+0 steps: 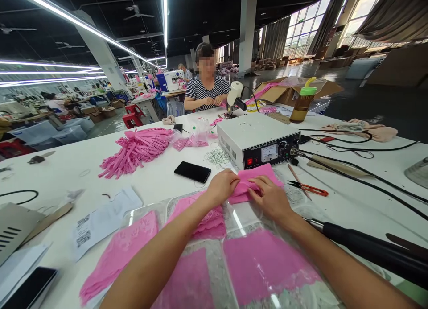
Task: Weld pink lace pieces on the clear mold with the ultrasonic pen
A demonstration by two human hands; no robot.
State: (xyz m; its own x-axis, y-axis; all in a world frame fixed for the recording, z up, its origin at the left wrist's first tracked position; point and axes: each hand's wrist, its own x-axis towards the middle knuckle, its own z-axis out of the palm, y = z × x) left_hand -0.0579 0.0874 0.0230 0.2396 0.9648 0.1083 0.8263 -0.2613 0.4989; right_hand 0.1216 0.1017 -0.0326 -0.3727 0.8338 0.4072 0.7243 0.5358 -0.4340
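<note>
My left hand (223, 184) pinches the left side of a pink fabric piece (266, 172) in front of the control box. On its right side my right hand (270, 196) has thumb and fingers closed on the same cloth. Below my hands lies a clear plastic sheet (239, 224), with pink lace-edged pieces stacked on or beneath it; I cannot tell which. One lace stack (209, 222) lies by my left wrist, and a flat pink piece (264, 264) is below my right forearm. Another pink lace stack (129, 251) sits left of my left forearm.
A metal control box (257, 133) with a red lit switch stands ahead. Red-handled snips (310, 189) and a black handheld tool (364, 244) lie right. A black phone (192, 171) and pink straps (137, 148) lie left. Across the table sits a person (207, 88) in stripes.
</note>
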